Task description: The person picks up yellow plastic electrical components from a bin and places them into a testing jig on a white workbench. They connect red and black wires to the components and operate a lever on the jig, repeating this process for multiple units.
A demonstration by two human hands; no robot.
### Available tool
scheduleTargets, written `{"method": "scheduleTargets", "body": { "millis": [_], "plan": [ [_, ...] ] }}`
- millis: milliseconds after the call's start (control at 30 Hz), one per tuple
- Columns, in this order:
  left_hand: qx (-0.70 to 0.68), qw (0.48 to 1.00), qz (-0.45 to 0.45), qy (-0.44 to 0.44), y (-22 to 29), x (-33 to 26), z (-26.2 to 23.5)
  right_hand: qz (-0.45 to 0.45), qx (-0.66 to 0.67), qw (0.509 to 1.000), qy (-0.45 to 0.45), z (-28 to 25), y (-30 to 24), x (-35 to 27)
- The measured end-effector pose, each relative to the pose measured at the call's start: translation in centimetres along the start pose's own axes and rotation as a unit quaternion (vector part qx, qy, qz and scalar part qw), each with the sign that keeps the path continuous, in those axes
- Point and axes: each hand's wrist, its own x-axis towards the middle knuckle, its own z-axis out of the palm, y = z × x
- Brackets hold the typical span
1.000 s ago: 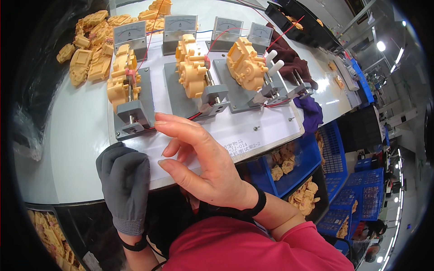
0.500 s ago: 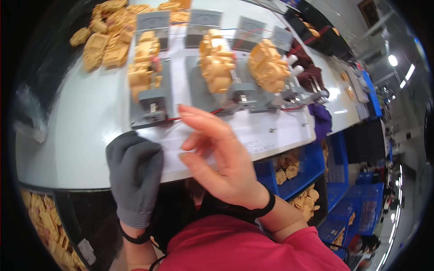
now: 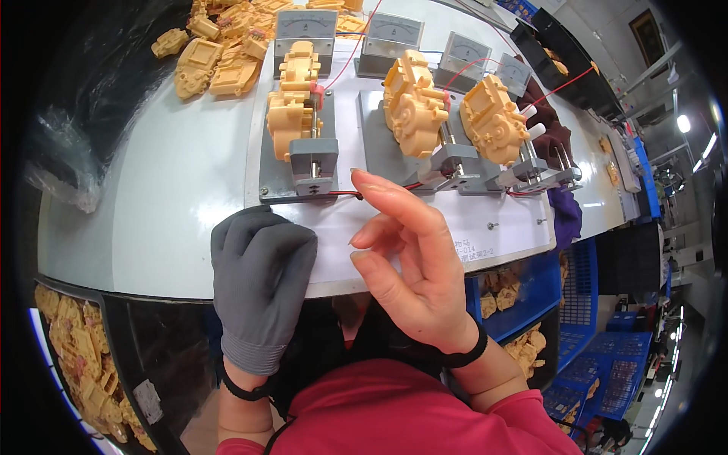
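Note:
My left hand (image 3: 262,277), in a grey glove, rests at the table's front edge with its fingers curled in. Whatever lies inside the curl, if anything, is hidden. Beside it my bare right hand (image 3: 413,262) hovers palm inward over a white sheet, thumb and fingers apart, with nothing held. Just beyond them, a yellow-orange plastic gear housing (image 3: 292,114) sits upright in a grey clamp fixture (image 3: 315,161), touching neither hand. Two similar fixtures to the right carry another yellow gear housing (image 3: 413,106) and a third gear housing (image 3: 494,121).
Analog panel meters (image 3: 305,34) stand behind the fixtures, with thin red wires running nearby. Loose yellow housings (image 3: 199,67) are piled at the far left. Blue crates (image 3: 523,296) and a black bin (image 3: 125,364) of yellow parts flank me. A purple cloth (image 3: 563,212) hangs at the table's right.
The whole view has shifted, so everything appears farther right and sharper. Both hands keep nearly the same pose and place relative to the fixtures.

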Motion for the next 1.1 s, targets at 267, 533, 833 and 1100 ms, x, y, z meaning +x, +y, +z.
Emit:
{"method": "scheduleTargets", "body": {
  "millis": [267, 533, 833, 1100],
  "plan": [
    [-0.006, 1.0, -0.003, 0.005, -0.06, -0.13, 0.12, 0.004, 0.0, 1.0, 0.001, 0.03, -0.06, -0.05],
    [-0.003, 1.0, -0.011, 0.007, 0.26, 0.11, 0.16, -0.002, -0.002, 1.0, 0.001, 0.03, 0.03, -0.1],
    [-0.013, 1.0, -0.005, 0.013, 0.25, 0.19, 0.01, 0.003, -0.005, 1.0, 0.019, 0.27, -0.13, -0.03],
    [-0.025, 1.0, 0.0, 0.015, -0.11, -0.04, -0.05, -0.007, -0.018, 0.999, 0.044, 0.55, 0.1, -0.02]
  ]
}}
